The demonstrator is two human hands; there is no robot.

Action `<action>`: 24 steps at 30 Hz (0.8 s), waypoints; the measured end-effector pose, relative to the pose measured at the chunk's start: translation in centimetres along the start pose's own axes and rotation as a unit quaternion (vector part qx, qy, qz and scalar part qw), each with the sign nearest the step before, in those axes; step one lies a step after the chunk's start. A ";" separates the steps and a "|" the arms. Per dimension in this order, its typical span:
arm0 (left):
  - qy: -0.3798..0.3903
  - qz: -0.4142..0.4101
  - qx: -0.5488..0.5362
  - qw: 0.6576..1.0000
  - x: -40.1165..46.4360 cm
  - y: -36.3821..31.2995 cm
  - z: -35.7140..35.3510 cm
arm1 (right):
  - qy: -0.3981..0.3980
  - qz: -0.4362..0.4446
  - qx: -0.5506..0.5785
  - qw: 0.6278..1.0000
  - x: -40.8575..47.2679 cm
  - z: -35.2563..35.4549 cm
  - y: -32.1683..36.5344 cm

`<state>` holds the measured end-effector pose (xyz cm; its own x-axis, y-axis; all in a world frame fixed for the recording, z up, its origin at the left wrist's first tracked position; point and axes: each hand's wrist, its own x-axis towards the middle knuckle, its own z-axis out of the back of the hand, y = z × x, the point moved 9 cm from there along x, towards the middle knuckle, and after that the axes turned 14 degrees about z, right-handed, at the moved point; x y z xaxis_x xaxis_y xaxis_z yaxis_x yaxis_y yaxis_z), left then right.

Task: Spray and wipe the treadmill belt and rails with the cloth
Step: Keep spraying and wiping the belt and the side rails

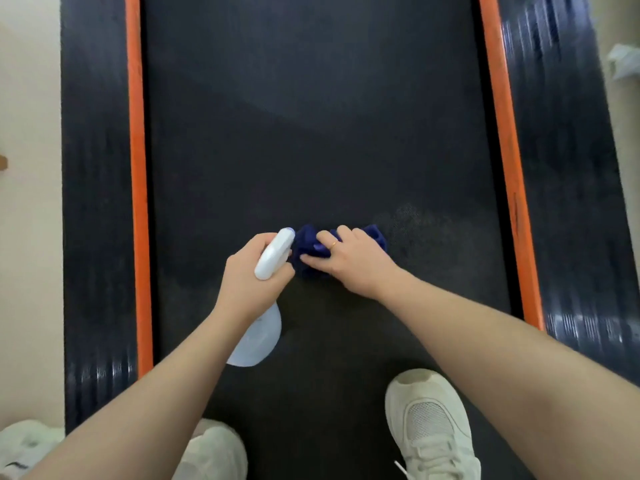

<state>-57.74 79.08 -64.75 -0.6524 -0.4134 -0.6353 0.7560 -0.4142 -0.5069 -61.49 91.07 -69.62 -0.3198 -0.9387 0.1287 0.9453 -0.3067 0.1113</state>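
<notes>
Cloth (313,249) bunched crosswise on belt (311,133), right hand (349,261) clutching it; left hand (247,277) wrapped round spray bottle (268,296), nozzle forward.

Belt (311,133) black; rails (138,168) orange; cloth (308,244) dk blue; bottle (273,254) white.

The belt (311,133) was seen as matt, finely textured black rubber. The side rails (97,202) were ribbed and glossy. The cloth (306,247) appeared soft, the spray bottle (273,254) smooth plastic, the shoe (429,417) meshed.
</notes>
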 end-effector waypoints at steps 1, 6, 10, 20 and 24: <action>0.004 0.000 -0.016 1.000 -0.1 0.0 0.2 | -0.002 -0.036 -0.010 0.999 -0.5 0.2 -2.1; 0.050 -0.024 -0.016 0.998 -0.3 -1.7 -1.7 | -0.007 -0.298 -0.024 0.954 -8.1 1.9 -10.8; 0.060 -0.017 -0.047 0.997 -0.2 -4.0 -3.8 | -0.048 -0.187 0.017 0.981 -12.2 1.4 -5.7; 0.105 -0.058 -0.024 0.992 -1.0 -8.1 -8.2 | -0.086 -0.291 -0.023 0.953 -15.5 2.3 -7.8; 0.093 -0.066 -0.010 0.993 -0.8 -8.3 -8.5 | -0.059 -0.323 -0.010 0.944 -19.0 2.6 -7.9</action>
<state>-63.00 89.70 -64.98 -0.7267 -0.1984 -0.6577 0.6661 -0.4376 -0.6040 -63.06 111.71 -70.40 -0.8342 -0.5307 0.1498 0.5509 -0.8138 0.1851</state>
